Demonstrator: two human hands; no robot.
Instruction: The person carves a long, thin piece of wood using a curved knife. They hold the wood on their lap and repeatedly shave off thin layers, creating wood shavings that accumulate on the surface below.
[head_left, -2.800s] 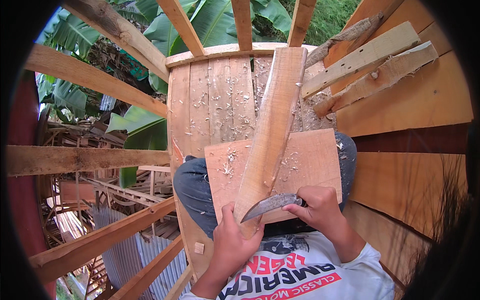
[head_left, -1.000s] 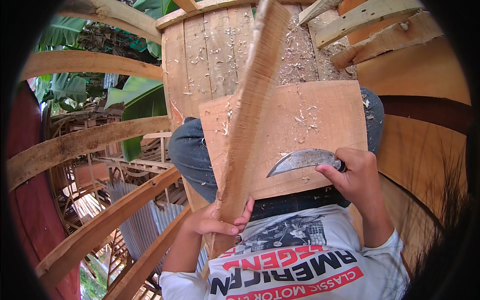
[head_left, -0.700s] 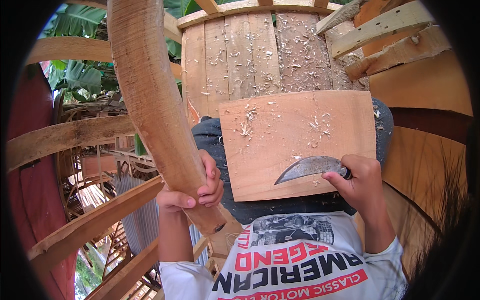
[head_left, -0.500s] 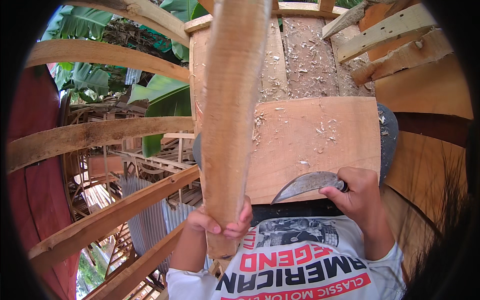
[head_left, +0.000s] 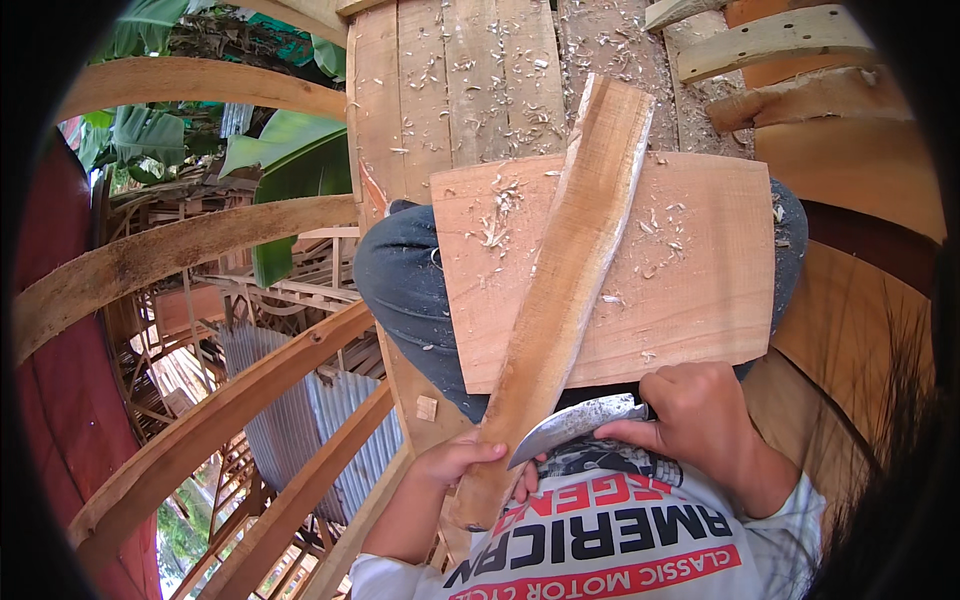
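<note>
A long wooden plank slants away from me, its far part over a broad wooden board on my lap. My left hand is wrapped round the plank near its close end, thumb on top and fingertips showing at the right edge. A curved knife is gripped in my right hand; most of its handle is hidden by the fist. The blade points left, and its tip is at the plank's right edge beside my left hand. Whether it cuts into the wood I cannot tell.
Pale wood shavings lie on the lap board and on the plank floor ahead. My bent leg shows left of the board. Wooden slats run along the left side, with corrugated metal sheets below. Curved wooden panels stand at the right.
The plank has swung from upright down to a slant, its far end now lower and further right. My right hand has brought the knife left and down to the plank's edge.
</note>
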